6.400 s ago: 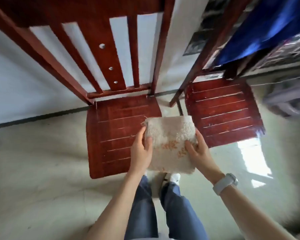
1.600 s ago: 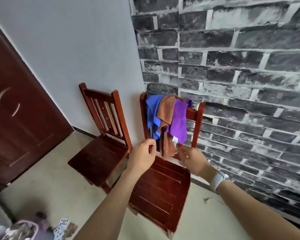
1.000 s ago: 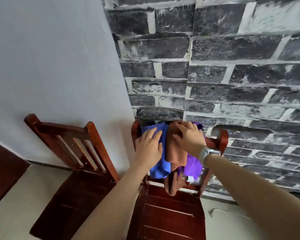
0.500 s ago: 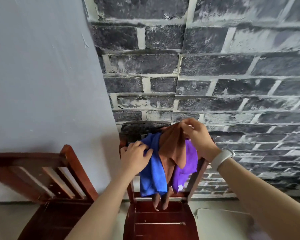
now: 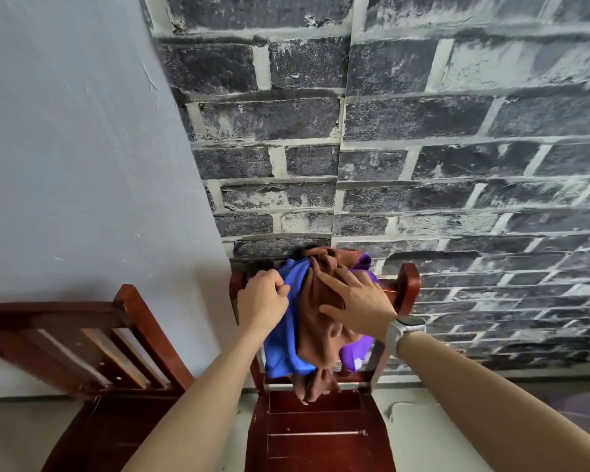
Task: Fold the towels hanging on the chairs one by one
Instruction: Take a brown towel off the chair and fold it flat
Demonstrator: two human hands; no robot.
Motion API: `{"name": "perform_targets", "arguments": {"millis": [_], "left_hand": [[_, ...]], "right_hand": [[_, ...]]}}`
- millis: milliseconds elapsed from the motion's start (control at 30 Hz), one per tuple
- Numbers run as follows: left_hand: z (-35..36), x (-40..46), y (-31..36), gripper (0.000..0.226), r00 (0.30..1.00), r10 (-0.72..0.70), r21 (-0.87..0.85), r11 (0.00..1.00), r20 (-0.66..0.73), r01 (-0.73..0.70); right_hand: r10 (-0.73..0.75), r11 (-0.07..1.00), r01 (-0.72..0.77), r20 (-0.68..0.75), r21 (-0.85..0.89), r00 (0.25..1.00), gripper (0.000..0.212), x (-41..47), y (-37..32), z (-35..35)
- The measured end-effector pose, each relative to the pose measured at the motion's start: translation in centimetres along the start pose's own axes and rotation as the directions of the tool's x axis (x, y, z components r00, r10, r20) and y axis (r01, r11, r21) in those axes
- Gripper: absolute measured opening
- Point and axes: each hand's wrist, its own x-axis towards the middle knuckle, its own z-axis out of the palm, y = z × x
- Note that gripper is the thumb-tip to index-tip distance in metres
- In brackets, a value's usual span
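Three towels hang bunched over the backrest of the right red wooden chair [image 5: 407,281]: a blue towel [image 5: 286,338] on the left, a brown towel [image 5: 321,335] in the middle and a purple towel [image 5: 355,350] mostly hidden behind it. My left hand [image 5: 261,299] pinches the top edge of the blue towel with curled fingers. My right hand [image 5: 356,303] lies on the brown towel with fingers spread, thumb pressed into the cloth. A white watch sits on that wrist.
A second red wooden chair [image 5: 130,321] with a slatted back stands to the left, nothing hanging on it. A grey plain wall [image 5: 82,165] meets a dark brick-pattern wall [image 5: 423,148] just behind the chairs. Pale floor [image 5: 416,434] shows beside the right chair's seat.
My right hand has come down from pinching the brown towel's raised top and now lies flat on it. The left hand keeps its hold on the blue towel's edge. The view tilted slightly.
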Motion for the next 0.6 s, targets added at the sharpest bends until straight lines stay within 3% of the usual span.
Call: {"name": "perform_targets", "arguments": {"millis": [167,300,433,500,600], "left_hand": [[-1.0,0.2,-0.5,0.011,0.998,-0.063,-0.102,0.993,0.009,0.064],[-0.4,-0.3,-0.3,0.013,0.999,0.029,0.008,1.0,-0.035,-0.029],[0.0,-0.3,0.1,0.015,0.999,0.035,0.043,0.999,-0.037,-0.033],[0.0,0.2,0.2,0.018,1.0,0.0,0.004,1.0,-0.015,0.0],[-0.3,0.8,0.0,0.027,0.998,-0.052,-0.208,0.977,0.024,0.055]], "right_hand": [[0.056,0.998,-0.056,-0.045,-0.004,0.997,0.059,0.4,0.2,0.6],[0.19,0.96,-0.151,-0.155,0.235,0.97,0.029,0.9,-0.5,-1.0],[0.181,0.917,-0.092,-0.201,0.387,0.963,0.022,2.8,-1.0,-5.3],[0.194,0.839,-0.018,-0.268,0.543,0.944,0.021,3.6,-1.1,-7.8],[0.338,0.602,0.063,-0.326,0.796,0.883,0.019,4.0,-1.4,-10.7]]}}
